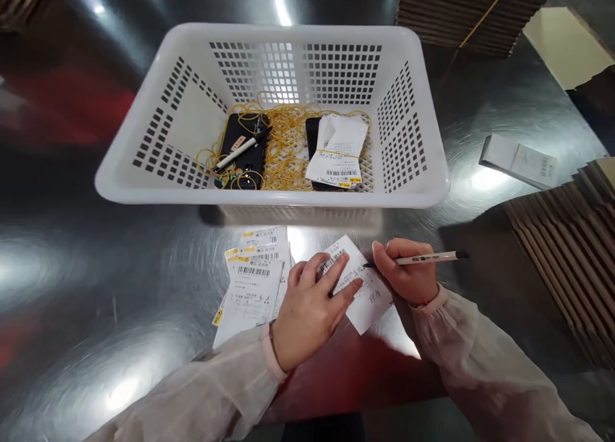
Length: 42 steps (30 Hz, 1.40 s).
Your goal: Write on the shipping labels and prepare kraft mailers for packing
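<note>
My right hand (407,269) grips a white marker pen (427,258), its black tip at the surface of a paper slip (368,304). The slip lies tilted on the metal table and carries a barcode and handwriting. Across its left side lies my left hand (317,301), fingers spread and holding the paper flat. Left of that hand is a loose pile of similar barcoded slips (252,294) with yellow marks, partly covered by the hand and sleeve.
Behind the slips stands a white plastic basket (273,198) with yellow rubber bands (286,147), a black phone (237,138), another pen (243,150) and a banded slip bundle (339,147). Stacked cardboard (562,256) and a small stack of labels (521,162) are at right.
</note>
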Available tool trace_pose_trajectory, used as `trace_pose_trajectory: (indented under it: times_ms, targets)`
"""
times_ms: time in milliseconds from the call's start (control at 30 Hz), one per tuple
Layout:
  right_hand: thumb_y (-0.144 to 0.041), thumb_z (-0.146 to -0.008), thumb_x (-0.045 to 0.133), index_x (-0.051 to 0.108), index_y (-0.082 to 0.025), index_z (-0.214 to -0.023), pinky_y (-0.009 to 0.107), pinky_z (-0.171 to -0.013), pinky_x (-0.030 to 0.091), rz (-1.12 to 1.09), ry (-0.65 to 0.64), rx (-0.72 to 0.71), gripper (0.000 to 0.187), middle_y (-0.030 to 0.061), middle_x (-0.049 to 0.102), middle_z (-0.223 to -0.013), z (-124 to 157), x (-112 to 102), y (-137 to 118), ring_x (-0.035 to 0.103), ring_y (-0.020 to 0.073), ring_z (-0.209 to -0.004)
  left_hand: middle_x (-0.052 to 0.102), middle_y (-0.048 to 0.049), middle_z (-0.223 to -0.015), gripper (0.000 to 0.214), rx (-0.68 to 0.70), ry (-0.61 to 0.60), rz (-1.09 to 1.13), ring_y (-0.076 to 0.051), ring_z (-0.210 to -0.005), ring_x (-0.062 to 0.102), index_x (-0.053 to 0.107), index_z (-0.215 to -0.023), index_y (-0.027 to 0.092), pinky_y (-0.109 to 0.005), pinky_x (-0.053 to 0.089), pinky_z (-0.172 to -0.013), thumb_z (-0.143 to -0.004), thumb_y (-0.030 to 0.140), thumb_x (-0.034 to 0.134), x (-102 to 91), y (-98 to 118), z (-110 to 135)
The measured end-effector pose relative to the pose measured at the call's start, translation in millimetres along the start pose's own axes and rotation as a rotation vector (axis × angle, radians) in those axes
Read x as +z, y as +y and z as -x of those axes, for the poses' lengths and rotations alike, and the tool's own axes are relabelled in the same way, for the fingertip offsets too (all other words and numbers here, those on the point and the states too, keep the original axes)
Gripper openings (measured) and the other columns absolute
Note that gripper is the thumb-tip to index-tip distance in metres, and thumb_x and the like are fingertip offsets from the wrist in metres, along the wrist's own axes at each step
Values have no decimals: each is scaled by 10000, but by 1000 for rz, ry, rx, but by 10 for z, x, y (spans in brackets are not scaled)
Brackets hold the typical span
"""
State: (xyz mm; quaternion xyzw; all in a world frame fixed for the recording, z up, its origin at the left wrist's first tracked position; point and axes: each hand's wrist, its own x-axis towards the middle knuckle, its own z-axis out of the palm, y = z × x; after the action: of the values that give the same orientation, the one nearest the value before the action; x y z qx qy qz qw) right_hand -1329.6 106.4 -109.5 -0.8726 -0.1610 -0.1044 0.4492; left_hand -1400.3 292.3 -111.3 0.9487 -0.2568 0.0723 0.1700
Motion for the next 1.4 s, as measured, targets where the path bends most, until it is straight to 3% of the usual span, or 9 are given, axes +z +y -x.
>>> trace_pose_trajectory:
  times_ms: [767,933,1000,1067,1133,1200,1300,1400]
  targets:
    - [-211,-816,570,284,-199,-453,236,-412,242,12,15,-11,463,-63,314,-409,-9,-7,1,263,59,-405,587,-68,-1342,280,4,4,-2,-343,-1175,454,648,-1158,308,-485,375,-867,-888,266,585,15,-6,13]
    - [-294,-812,601,335,-200,-451,220,-375,247,-238,-80,148,458,-69,351,-389,-42,-85,104,293,53,-363,572,-70,-1346,274,-2,-8,24,-343,-1175,440,640,-1153,304,-490,378,-859,-891,259,572,2,4,-2]
    - [-370,-819,612,380,-207,-490,214,-348,283,-377,-10,284,435,-71,400,-386,-30,-105,146,345,64,-332,548,-91,-1351,270,-22,-21,66,-343,-1179,434,642,-1141,292,-503,380,-866,-886,248,568,-3,5,-4]
    - [-428,-842,584,531,-200,-646,227,-376,393,-406,78,366,305,-41,547,-469,31,-99,122,479,104,-370,553,-115,-1302,225,-63,-24,140,-333,-1180,436,667,-1077,260,-505,387,-876,-876,235,569,4,-1,-2]
    - [-423,-889,524,622,-195,-993,295,-547,536,-265,95,354,269,52,721,-747,162,-53,25,660,174,-594,599,-110,-1185,172,-94,1,233,-310,-1176,450,689,-987,228,-486,400,-885,-871,217,562,20,-12,-6]
    - [-373,-932,462,561,-213,-1239,390,-799,558,-14,89,273,360,125,722,-1065,355,35,-96,690,247,-938,651,-79,-1069,170,-110,22,315,-281,-1172,475,692,-936,216,-491,395,-923,-880,195,533,26,-18,-28]
    - [-353,-943,449,611,-206,-1215,487,-991,467,341,69,115,349,124,687,-1179,658,209,-190,549,321,-1224,708,-43,-1053,225,-128,-33,364,-268,-1218,494,672,-995,223,-623,254,-1067,-889,166,481,-45,-14,-89]
    - [-428,-940,442,668,-184,-1121,532,-1023,428,517,69,82,379,125,697,-1154,799,332,-135,524,351,-1245,645,-67,-1272,337,-92,-144,362,-291,-1336,414,629,-1136,215,-677,149,-1126,-838,138,491,-233,-53,-131]
